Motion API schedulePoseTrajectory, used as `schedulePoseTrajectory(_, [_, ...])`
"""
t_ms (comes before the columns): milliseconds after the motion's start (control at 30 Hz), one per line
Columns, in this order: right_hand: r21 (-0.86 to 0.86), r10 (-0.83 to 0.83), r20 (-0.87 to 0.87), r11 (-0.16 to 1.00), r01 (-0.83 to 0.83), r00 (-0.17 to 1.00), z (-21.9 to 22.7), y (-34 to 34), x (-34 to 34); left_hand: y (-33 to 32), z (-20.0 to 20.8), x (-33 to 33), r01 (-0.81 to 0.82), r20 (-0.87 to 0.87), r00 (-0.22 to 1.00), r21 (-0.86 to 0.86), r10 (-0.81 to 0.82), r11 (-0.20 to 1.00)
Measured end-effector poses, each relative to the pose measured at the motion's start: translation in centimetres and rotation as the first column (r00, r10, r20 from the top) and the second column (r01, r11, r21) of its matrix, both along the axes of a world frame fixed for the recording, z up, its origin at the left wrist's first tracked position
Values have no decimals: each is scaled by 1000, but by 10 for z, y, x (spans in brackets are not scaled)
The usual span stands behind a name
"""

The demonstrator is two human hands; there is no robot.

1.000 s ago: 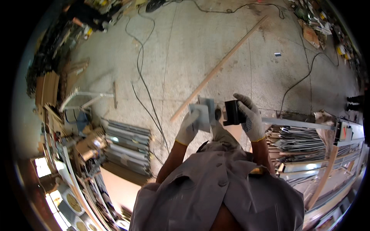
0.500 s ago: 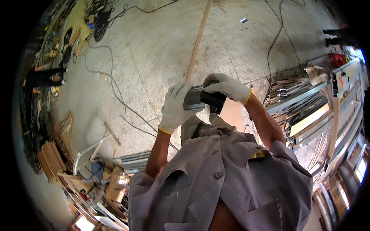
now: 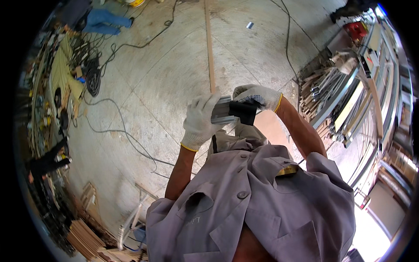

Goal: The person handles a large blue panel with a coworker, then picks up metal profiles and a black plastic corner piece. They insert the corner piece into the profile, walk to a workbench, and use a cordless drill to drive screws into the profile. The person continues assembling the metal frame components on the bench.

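left hand [image 3: 200,115], white knit glove with yellow cuff: partly closed, fingers bent over the left end of a grey ribbed metal piece [image 3: 221,111]. right hand [image 3: 257,97], same type of glove, dark dots on the palm side: fingers folded in, gripping a black piece [image 3: 243,113] near its upper right corner; exact fingertip contact hidden. both pieces held up in front of the body, above the floor [image 3: 166,74], the black overlapping the right end of the grey; cannot tell whether one sits inside the other. just below: trousers and a grey button shirt [image 3: 262,192]. pale flat board [image 3: 275,126] beneath the right forearm. beyond the hands, a long wooden strip [image 3: 209,48] runs along the floor toward its far edge; small scrap [image 3: 249,25] right of it. dark cable [image 3: 120,113] loops on the floor's left part. along the right edge, stacked metal and wood lengths [image 3: 331,91], red object [image 3: 355,30] behind. near left corner: brown boards [image 3: 87,240]. far left corner: person in blue trousers [image 3: 104,21].
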State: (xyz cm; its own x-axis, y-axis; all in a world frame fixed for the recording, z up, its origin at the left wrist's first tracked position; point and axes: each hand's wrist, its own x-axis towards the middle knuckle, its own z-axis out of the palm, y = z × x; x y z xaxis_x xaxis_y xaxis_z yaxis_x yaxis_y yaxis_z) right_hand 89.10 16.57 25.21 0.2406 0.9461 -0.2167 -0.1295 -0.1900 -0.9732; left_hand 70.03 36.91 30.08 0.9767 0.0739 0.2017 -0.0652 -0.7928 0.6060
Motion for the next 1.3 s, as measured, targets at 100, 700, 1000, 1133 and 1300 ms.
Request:
schedulePoseTrajectory(100, [-181, -217, -501, 973, 144, 838, -4, -2, 12, 13, -13, 30, 63, -23, 998, -93, -65, 994])
schedulePoseTrajectory(700, [65, -534, -777, 460, 886, 334, -13, -71, 216, -7, 20, 355, 112, -388, 843, -550, -372, 828])
schedulePoseTrajectory(1000, [226, -623, -501, 576, 785, 601, 14, -89, 343, -21, -4, 497, 170, -407, 749, -645, -523, 745])
schedulePoseTrajectory(1133, [280, -596, -481, 590, 757, 643, 14, -94, 415, -17, -22, 572, 291, -322, 768, -594, -554, 749])
schedulePoseTrajectory(1300, [68, -818, -196, 540, 839, 541, 43, -88, 511, -22, -9, 680, 422, -320, 718, -505, -618, 753])
